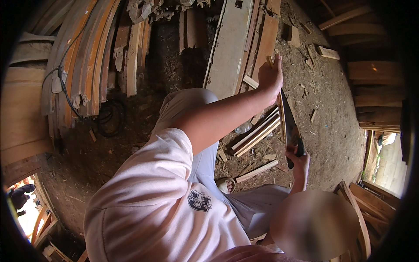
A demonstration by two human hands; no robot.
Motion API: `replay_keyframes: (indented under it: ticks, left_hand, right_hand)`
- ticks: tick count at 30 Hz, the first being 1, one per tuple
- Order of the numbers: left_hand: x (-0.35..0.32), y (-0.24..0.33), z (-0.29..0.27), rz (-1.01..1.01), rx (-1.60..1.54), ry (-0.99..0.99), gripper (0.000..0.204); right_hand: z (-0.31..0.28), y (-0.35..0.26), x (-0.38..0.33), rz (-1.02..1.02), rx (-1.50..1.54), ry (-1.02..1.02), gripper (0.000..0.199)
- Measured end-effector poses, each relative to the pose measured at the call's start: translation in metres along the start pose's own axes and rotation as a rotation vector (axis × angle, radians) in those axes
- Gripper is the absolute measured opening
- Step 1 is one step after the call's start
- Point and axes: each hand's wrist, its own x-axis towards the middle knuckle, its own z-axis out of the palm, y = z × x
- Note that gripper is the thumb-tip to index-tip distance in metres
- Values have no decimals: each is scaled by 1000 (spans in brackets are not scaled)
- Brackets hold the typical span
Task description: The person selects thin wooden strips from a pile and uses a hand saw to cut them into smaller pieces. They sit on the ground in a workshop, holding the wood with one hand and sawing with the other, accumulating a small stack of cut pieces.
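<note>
A: How's the grip?

B: Both are closed. The left hand point(270, 76), far out, is clenched around the upper end of a thin pale wooden strip point(270, 60). The right hand point(299, 159), nearer, is wrapped around the handle of a dark-bladed handsaw point(290, 124). The strip is right of middle, held up off the ground and not resting on anything that I can see.

A: What worries you?

B: First, the brown dirt floor point(336, 113). It is littered with chips and offcuts, and a shifting foot could slide. The bundle of pale flat wooden slats point(257, 133) lies just beside the work and could catch the blade. The saw runs close along the left wrist, so a jump would reach skin. An unsupported strip may flex, pinch the teeth and kick. The sandalled foot point(227, 185) sits near and is barely covered.
</note>
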Motion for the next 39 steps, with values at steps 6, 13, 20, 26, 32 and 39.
replay_keyframes:
  ticks: [6,13,20,26,32,39]
  left_hand:
    - [6,-3,-2,-34,-4,6,45]
    - [4,0,-1,-116,-47,9,44]
    - [3,0,0,-126,-40,-15,42]
    - [9,-6,-5,-100,-37,-9,41]
    - [14,-10,-3,-34,-45,47,43]
    - [25,-5,-15,-145,-327,-103,52]
  right_hand:
    - [3,-3,0,-7,33,-6,35]
    - [1,4,1,-11,40,6,36]
    - [-2,7,2,-13,14,10,37]
    - [1,1,3,-21,4,2,35]
    - [4,2,1,-22,2,25,34]
    - [2,-5,2,-1,108,57,29]
